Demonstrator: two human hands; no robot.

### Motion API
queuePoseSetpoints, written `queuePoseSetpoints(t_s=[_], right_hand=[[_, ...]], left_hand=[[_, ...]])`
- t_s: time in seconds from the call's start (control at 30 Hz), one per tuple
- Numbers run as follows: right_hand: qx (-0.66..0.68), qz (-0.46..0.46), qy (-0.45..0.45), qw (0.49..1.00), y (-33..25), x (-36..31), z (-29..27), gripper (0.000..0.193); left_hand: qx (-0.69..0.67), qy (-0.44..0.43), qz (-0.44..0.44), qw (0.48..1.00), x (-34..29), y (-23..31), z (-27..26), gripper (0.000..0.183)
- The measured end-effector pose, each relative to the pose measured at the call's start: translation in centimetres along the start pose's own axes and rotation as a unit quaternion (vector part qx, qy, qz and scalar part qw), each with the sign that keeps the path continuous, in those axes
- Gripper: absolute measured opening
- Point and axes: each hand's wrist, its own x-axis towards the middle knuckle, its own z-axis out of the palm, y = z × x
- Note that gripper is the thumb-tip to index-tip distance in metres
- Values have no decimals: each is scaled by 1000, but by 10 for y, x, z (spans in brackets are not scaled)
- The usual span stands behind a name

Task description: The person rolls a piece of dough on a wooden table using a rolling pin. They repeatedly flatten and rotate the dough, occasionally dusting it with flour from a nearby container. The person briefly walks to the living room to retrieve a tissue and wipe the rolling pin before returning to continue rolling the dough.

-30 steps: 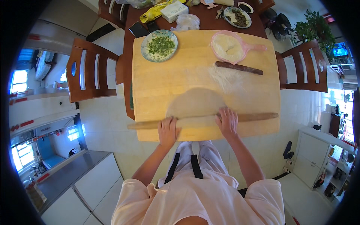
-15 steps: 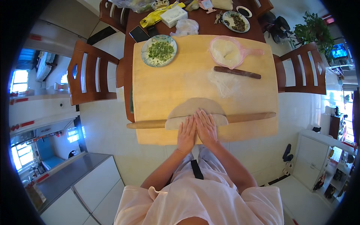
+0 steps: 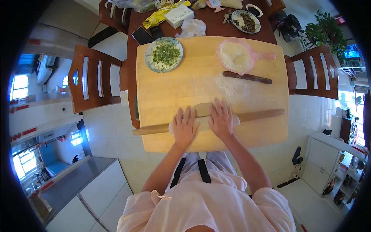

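A pale wooden board [image 3: 166, 91] fills the middle of the frame, lying on a dark red-brown table [image 3: 214, 28] that shows mostly at the top. Brown chairs stand at left [image 3: 92, 77] and right [image 3: 319, 94], over light floor tiles [image 3: 114, 137]; white cabinets [image 3: 102, 185] occupy the lower left, and a leafy plant [image 3: 324, 31] the upper right. Flour is dusted right of centre, beneath a short dark stick [image 3: 247, 77]. The long rolling pin [image 3: 264, 115] lies across the board's lower half, its long axis running left to right with the right end slightly higher; the left tip juts past the board's edge. Dough [image 3: 203, 110] wraps its middle, a rounded flap pointing toward the top. The left hand [image 3: 185, 125] and right hand [image 3: 222, 120] lie on the wrapped part, fingers extended, slightly spread and pointing upward, gripping nothing.
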Motion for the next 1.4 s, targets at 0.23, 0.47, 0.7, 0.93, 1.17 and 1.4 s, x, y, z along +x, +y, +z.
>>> queuePoseSetpoints(t_s=[0.23, 0.47, 0.7, 0.93, 1.17, 1.4], right_hand=[[25, 73, 15, 997, 14, 27, -3, 56], [-2, 63, 9, 998, 26, 16, -20, 53], [16, 91, 24, 995, 33, -21, -14, 54], [8, 106, 27, 994, 42, -40, -15, 50], [51, -32, 79, 995, -3, -35, 13, 41], [10, 88, 48, 995, 16, 58, -3, 46]], left_hand=[[-4, 39, -45, 998, 44, -34, -8, 57], [-21, 32, -16, 999, 24, -50, -18, 57], [-32, -15, -26, 999, -2, -54, -10, 55], [30, 26, -64, 997, 3, -48, -16, 48], [-100, 37, 65, 992, -4, 41, 5, 45], [-17, 46, 29, 998, 101, 17, 6, 51]])
